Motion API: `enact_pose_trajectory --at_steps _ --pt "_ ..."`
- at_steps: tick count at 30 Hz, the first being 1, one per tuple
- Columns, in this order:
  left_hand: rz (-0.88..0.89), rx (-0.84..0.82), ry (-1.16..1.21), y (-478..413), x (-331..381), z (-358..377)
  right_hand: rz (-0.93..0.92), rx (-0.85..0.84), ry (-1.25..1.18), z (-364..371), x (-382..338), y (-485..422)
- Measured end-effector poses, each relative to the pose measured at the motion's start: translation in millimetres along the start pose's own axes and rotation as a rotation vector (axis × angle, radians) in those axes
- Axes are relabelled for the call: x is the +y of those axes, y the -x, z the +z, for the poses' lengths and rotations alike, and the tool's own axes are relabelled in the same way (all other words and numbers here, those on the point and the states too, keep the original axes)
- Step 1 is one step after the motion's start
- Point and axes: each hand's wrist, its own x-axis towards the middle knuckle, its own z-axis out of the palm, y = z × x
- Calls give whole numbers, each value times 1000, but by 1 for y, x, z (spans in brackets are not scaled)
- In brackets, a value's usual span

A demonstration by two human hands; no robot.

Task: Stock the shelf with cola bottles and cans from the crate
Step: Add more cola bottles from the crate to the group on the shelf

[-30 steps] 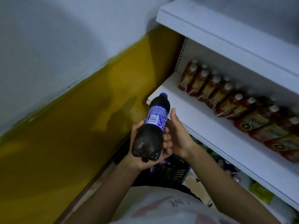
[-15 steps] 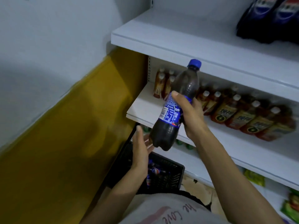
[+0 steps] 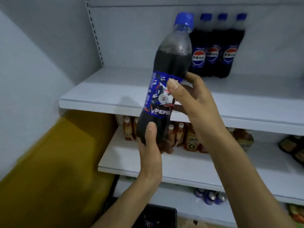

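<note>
A dark cola bottle [image 3: 171, 63] with a blue cap and blue label is held upright in front of the white upper shelf [image 3: 102, 94]. My right hand [image 3: 195, 102] grips its middle over the label. My left hand [image 3: 150, 148] holds its base from below, thumb on the front. Three cola bottles [image 3: 215, 51] stand at the back of the upper shelf, right of the held one. The black crate [image 3: 158, 218] lies on the floor at the bottom edge, with a bottle inside. Cola cans [image 3: 209, 196] sit on a low shelf.
The middle shelf [image 3: 131, 163] carries a row of amber tea bottles [image 3: 127, 129] with white caps. A grey and yellow wall [image 3: 49, 145] closes the left side. The left part of the upper shelf is bare. Packaged goods [image 3: 292, 145] sit far right.
The bottle has risen from the middle shelf's level to the upper shelf. My left hand, apart from it half a second ago, now holds its base. The view has tilted upward.
</note>
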Motion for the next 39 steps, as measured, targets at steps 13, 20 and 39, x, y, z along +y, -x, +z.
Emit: enact_pose_trajectory --at_steps 13,20,39 --pt "-446 -439 171 -52 27 108 -121 107 197 -86 4 -56" --pt "-29 -291 -697 -117 24 125 -84 285 422 -152 29 -108" --pt "261 226 -929 -272 -67 177 -34 281 651 -187 123 -230"
